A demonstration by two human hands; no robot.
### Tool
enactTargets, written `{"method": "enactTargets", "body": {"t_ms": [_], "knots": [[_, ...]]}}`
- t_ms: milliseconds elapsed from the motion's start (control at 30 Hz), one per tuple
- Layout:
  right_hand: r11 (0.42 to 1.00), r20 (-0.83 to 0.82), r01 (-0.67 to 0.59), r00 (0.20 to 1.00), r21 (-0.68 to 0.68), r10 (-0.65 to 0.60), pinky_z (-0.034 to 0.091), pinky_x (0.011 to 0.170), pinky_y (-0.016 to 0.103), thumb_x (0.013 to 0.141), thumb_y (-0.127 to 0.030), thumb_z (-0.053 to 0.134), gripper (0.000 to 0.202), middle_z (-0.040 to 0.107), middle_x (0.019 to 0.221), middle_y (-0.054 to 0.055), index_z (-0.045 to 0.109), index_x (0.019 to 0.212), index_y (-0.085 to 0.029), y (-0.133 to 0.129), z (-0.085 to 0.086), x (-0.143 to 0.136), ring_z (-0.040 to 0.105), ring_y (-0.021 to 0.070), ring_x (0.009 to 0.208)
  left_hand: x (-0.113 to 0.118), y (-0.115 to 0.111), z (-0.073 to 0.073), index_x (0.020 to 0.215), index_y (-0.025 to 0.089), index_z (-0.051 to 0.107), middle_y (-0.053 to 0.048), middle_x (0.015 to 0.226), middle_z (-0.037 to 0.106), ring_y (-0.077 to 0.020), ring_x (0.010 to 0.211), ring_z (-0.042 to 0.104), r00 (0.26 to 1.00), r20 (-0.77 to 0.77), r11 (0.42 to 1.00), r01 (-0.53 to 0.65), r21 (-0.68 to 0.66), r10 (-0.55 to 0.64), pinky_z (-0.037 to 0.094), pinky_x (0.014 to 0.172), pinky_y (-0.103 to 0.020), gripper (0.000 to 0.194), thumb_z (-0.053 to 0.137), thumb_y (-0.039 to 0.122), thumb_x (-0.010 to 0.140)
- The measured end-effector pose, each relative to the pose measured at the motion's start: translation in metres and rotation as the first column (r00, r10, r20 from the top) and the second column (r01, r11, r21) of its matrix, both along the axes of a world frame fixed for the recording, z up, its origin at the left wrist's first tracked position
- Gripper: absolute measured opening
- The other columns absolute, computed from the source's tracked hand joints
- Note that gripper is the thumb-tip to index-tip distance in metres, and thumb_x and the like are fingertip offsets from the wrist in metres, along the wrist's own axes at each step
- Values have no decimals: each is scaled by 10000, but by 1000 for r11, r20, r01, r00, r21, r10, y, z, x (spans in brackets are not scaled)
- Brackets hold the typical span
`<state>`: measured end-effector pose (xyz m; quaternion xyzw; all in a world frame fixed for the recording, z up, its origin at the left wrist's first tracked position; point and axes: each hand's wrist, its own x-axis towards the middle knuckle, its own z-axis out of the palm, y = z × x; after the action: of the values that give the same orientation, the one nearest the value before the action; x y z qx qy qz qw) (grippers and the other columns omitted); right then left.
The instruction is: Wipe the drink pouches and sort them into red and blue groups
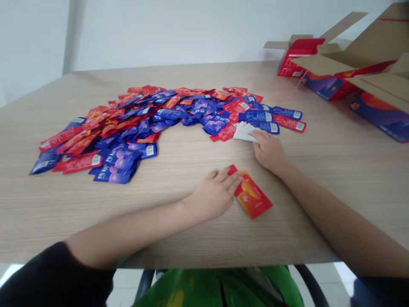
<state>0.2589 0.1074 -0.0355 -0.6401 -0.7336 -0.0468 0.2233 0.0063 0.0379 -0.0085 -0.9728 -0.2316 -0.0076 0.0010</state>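
Note:
A red pouch (252, 198) with orange fruit pictures lies flat on the table in front of me. My left hand (215, 194) rests at its narrow end, the fingers stretched over it and the thumb hidden. Farther right, my right hand (270, 150) grips a folded white cloth or tissue (245, 132) by its near edge. That cloth lies against the right part of a large curved heap of red pouches (91, 116) and blue-purple pouches (119, 157). Several of them at the heap's right end show barcodes.
Open cardboard boxes stand at the right: a small red one (298, 57) at the back, a red-and-blue one (332, 87) and another blue one (380, 117) nearer, flaps spread. A white wall (169, 34) rises behind the wooden table (179, 164).

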Motion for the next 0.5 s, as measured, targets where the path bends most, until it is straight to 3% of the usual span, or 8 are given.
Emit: {"method": "enactTargets", "body": {"t_ms": [133,200,233,300,367,400,433,500], "knots": [[995,-237,93,968,33,-83,450,979,521,901,-220,384,443,657,1242,164,595,1280,-134,4,7,8,603,333,1145,8,-9,6,1410,-58,450,-263,1481,426,-420,1311,432,933,-56,932,-350,98,356,441,963,-476,607,433,336,949],[980,-456,184,880,75,-130,467,960,529,871,-239,441,387,677,1193,142,630,1202,-171,5,15,15,615,327,1121,8,-11,10,1368,-77,491,-295,1410,488,-415,1216,503,907,-82,907,-401,132,413,469,880,-466,608,464,340,926],[975,-597,209,792,72,-125,488,938,523,847,-248,477,345,691,1152,120,646,1142,-193,5,20,16,626,317,1097,8,-12,12,1340,-71,522,-288,1352,538,-391,1151,541,912,-82,911,-389,138,402,475,846,-451,583,474,331,920],[986,-863,165,498,-6,-89,549,846,478,795,-267,539,272,714,1051,73,651,1039,-225,0,32,12,659,282,1007,8,-13,13,1291,-42,577,-245,1230,611,-334,1038,576,932,-61,927,-346,143,357,473,811,-421,520,484,308,917],[992,-979,2,163,-123,-121,587,722,407,755,-285,588,255,725,974,37,644,1000,-238,-10,40,-2,684,245,890,8,-15,13,1253,-21,610,-214,1157,630,-310,992,576,938,-37,929,-335,156,345,466,814,-412,476,488,292,916],[982,-985,-81,47,-172,-168,590,678,379,743,-290,610,266,729,955,29,644,1001,-239,-16,43,-13,689,232,846,8,-15,13,1239,-17,620,-210,1148,628,-312,998,571,938,-32,928,-335,164,344,462,822,-415,465,490,292,917],[965,-975,-146,-22,-217,-223,588,650,359,731,-288,632,278,733,940,26,647,1003,-235,-21,43,-24,691,225,816,8,-15,12,1225,-11,628,-207,1143,624,-316,1006,567,939,-32,928,-334,167,344,461,822,-417,455,492,296,917],[931,-946,-214,-72,-295,-317,582,628,344,711,-260,651,291,741,897,25,655,999,-220,-31,39,-47,694,225,784,8,-16,12,1204,6,639,-198,1140,617,-321,1019,561,938,-40,928,-333,166,344,463,814,-418,436,487,302,922]]}}
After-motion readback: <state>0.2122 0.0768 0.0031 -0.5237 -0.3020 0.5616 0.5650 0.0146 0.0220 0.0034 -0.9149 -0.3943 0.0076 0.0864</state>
